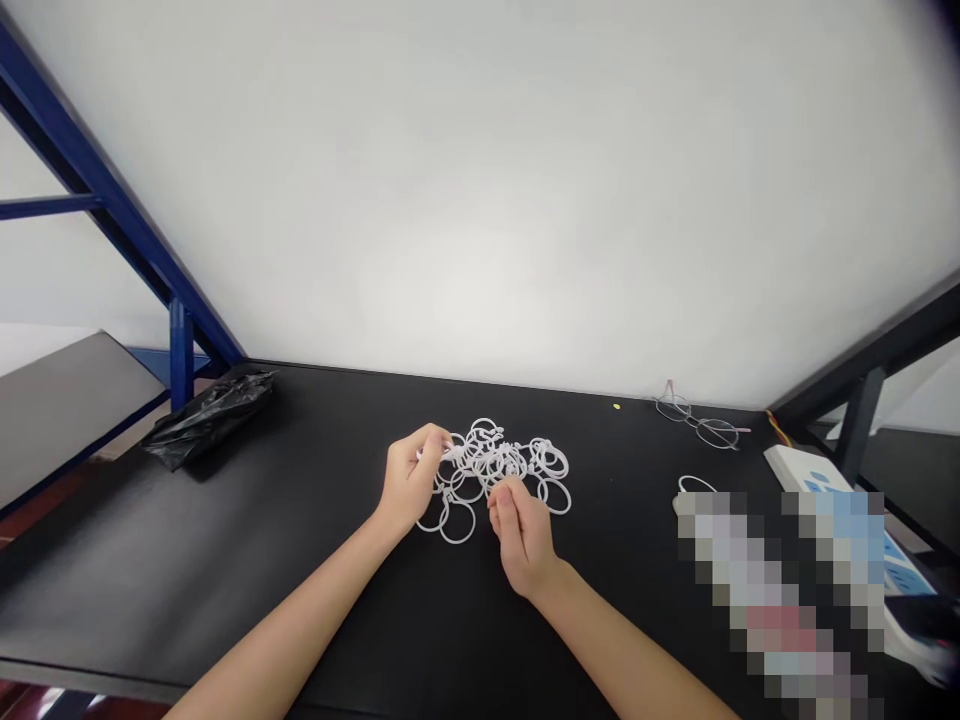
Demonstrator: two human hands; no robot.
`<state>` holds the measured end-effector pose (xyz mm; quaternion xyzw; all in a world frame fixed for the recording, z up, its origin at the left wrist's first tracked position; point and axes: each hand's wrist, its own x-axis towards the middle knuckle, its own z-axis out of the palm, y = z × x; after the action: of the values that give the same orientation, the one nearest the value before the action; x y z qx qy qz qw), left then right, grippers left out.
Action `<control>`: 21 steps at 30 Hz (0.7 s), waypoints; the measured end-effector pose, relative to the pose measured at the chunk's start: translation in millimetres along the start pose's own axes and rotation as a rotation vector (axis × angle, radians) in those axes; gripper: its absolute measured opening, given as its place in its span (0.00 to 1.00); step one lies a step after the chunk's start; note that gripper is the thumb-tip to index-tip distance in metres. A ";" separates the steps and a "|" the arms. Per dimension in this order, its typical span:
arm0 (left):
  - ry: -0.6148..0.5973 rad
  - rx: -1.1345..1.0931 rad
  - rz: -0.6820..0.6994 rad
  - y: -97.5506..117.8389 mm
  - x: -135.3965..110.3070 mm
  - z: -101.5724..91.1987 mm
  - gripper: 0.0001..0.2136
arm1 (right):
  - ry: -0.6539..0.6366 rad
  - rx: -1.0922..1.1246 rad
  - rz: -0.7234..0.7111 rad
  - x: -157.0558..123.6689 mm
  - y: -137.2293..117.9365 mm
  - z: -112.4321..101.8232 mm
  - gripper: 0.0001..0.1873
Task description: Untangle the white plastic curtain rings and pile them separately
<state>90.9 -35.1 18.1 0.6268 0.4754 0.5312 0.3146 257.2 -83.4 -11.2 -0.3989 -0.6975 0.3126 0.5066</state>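
A tangle of several white plastic rings (499,460) lies on the black table (300,560) near its back edge. My left hand (411,482) is curled at the pile's left side, its fingers pinched on a white ring. At the pile's front, the fingers of my right hand (523,535) are bent together and touch the rings. What the right fingers hold is hidden.
A crumpled black plastic bag (210,420) lies at the back left. A pair of glasses (697,420) rests by the wall at the back right. A white and blue device (832,490) sits at the far right. Blue frame bars (112,210) rise on the left.
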 end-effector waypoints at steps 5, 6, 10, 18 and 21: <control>0.085 -0.130 -0.128 -8.5 16.7 -6.2 0.22 | 0.064 0.093 0.037 2.0 -0.9 -0.7 0.17; 0.106 -0.193 -0.187 -11.0 20.1 -7.3 0.23 | 0.077 0.103 0.040 2.8 -2.1 -0.8 0.17; 0.141 -0.305 -0.376 -20.3 30.1 -15.6 0.25 | 0.098 0.118 0.038 5.4 -5.8 -0.7 0.18; 0.043 0.665 -0.042 -44.6 34.3 -49.0 0.14 | 0.089 0.125 0.061 4.6 -2.1 -0.9 0.17; -0.003 0.852 -0.040 -52.5 35.1 -54.6 0.12 | 0.077 0.134 0.071 3.7 -0.2 -1.0 0.17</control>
<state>23.9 9.9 -3.2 0.6921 0.6641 0.2802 0.0384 257.5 -80.2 -9.0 -0.4003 -0.6406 0.3608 0.5470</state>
